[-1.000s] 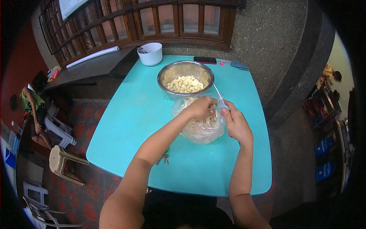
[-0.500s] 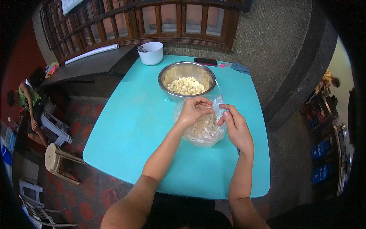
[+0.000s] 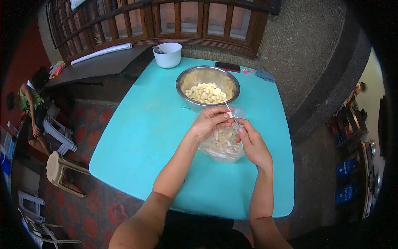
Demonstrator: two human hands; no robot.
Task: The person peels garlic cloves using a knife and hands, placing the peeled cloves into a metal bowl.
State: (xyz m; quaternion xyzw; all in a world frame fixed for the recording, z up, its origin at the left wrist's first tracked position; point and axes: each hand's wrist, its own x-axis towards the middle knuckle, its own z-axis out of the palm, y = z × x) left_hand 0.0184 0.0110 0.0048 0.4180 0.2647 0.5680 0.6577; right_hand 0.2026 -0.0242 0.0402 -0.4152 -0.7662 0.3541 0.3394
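Observation:
Over a clear plastic bag point(image 3: 225, 145) of pale pieces and peelings, my left hand point(image 3: 210, 123) pinches a small whitish piece point(image 3: 230, 115). My right hand point(image 3: 253, 143) grips a thin knife point(image 3: 230, 108), its narrow blade pointing up and left, touching or very near that piece. Just beyond the bag stands a steel bowl point(image 3: 181, 90) holding many pale yellow-white pieces point(image 3: 206, 93). The bag's far side is partly hidden by my fingers.
On the turquoise table point(image 3: 137, 137) are a white bowl point(image 3: 168, 58) with a dark item inside, a phone point(image 3: 227, 67) and a blue-grey cloth point(image 3: 265, 75). A beige stool point(image 3: 56, 166) and a seated person point(image 3: 32, 103) are at the left.
My left hand has come up out of the bag with a small piece between its fingers. The knife in my right hand has come against or close to it. The view has shifted slightly.

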